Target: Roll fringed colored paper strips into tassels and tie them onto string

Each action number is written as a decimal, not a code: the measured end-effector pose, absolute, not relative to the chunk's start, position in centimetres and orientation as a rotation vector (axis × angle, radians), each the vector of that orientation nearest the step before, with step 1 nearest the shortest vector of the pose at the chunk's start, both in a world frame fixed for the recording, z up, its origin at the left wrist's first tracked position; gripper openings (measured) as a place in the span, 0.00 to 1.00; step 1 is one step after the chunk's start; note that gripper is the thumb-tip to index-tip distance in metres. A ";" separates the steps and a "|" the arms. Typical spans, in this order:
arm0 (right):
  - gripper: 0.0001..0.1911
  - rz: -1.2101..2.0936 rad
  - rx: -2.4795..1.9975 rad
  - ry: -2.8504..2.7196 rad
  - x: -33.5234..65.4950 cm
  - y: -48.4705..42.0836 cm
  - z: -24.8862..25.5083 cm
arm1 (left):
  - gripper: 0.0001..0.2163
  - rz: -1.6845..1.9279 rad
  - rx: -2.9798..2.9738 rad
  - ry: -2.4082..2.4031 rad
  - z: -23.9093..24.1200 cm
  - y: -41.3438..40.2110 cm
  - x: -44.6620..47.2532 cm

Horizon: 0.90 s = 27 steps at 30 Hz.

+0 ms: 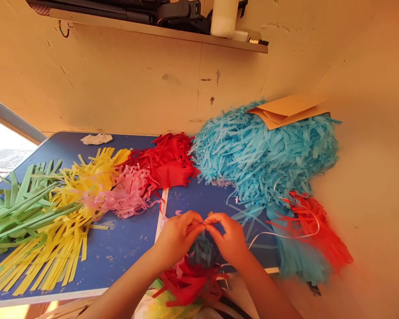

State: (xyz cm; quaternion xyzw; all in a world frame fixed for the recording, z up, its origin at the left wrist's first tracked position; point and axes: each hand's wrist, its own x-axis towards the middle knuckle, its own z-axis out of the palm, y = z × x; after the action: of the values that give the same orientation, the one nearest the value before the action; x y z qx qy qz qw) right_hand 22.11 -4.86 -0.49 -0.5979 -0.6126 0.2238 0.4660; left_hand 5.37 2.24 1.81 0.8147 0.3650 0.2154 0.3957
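Note:
My left hand and my right hand meet over the near edge of the blue table, fingertips pinched together on a thin red paper strip. Both hands are closed. Below them a bunch of red strips and some blue strips lie at my lap. A thin white strip curls to the right of my right hand.
Heaps of cut paper strips cover the table: green, yellow, pink, red, a large light-blue heap, red-orange. Tan card lies on the blue heap. A shelf hangs above.

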 end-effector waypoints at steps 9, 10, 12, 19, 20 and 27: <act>0.03 0.677 -1.419 -1.442 22.4 -5.0 -1.2 | 0.05 0.489 2.019 0.823 2.5 3.2 5.1; 0.03 0.665 -1.427 -1.451 22.5 -5.0 -1.2 | 0.05 0.494 2.066 0.814 2.5 3.2 5.0; 0.04 0.627 -1.447 -1.487 22.5 -5.0 -1.1 | 0.07 0.520 2.144 0.808 2.4 3.2 5.0; 0.04 0.700 -1.495 -1.448 22.7 -4.9 -0.5 | 0.07 0.641 2.291 0.779 1.9 2.9 5.1; 0.05 0.751 -1.486 -1.401 22.8 -4.9 -0.4 | 0.07 0.648 2.283 0.788 2.0 2.9 5.1; 0.06 0.766 -1.500 -1.408 23.1 -4.8 0.2 | 0.07 0.643 2.354 0.815 2.3 3.0 5.3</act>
State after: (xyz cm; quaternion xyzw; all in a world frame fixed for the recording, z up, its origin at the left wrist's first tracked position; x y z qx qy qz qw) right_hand 23.07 -4.81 0.21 -0.6081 -0.5709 0.3105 0.4559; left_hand 5.35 3.04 2.29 0.8782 0.3042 0.2398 0.2806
